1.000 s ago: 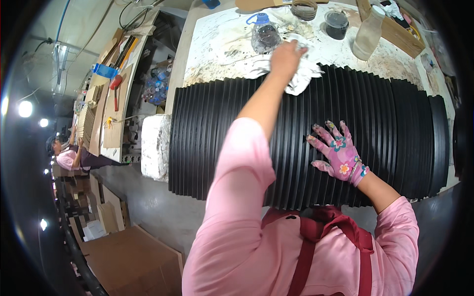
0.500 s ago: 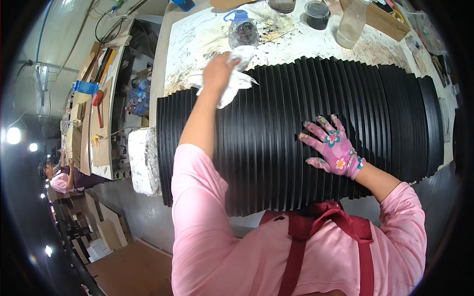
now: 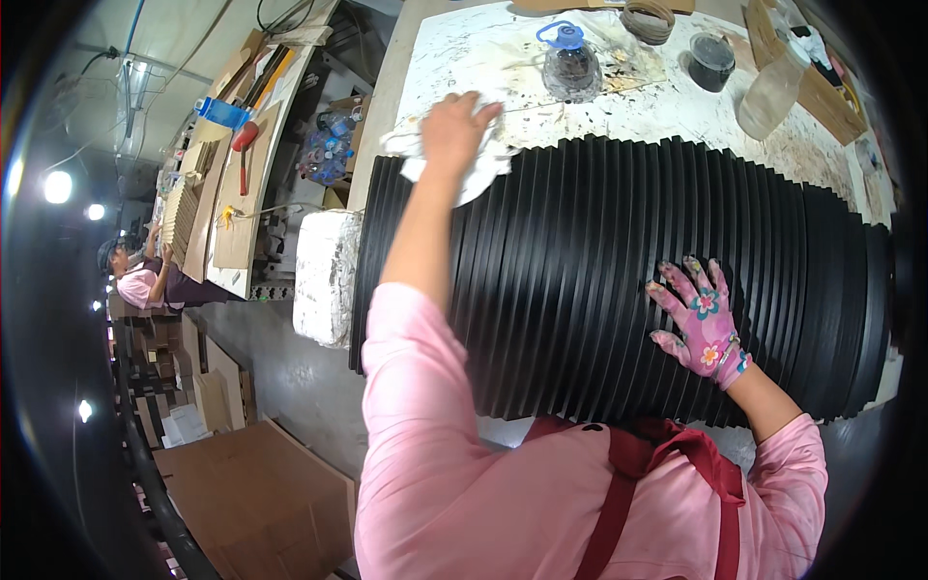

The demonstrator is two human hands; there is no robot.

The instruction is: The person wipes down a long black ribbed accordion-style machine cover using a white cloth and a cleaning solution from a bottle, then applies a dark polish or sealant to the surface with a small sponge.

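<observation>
A wide row of black ribbed strips (image 3: 561,290) lies side by side across the worktable in front of me. My bare left hand (image 3: 456,135) is at the far edge of the row, near its left end, holding a crumpled white cloth (image 3: 483,179) beneath its fingers. Part of the cloth is hidden under the palm. My right hand (image 3: 704,324), in a pink flowered glove, rests flat on the strips right of the middle with its fingers spread. It holds nothing.
Beyond the strips, the stained white board (image 3: 464,48) carries a blue-capped plastic jug (image 3: 570,72), a dark-filled tub (image 3: 710,63) and a cloudy bottle (image 3: 773,92). A white wrapped block (image 3: 326,280) stands at the left end. Another person (image 3: 145,275) works at the left bench.
My left hand has slid left with the cloth along the far edge of the strips. The whole view has swung left. My right hand stays spread on the strips.
</observation>
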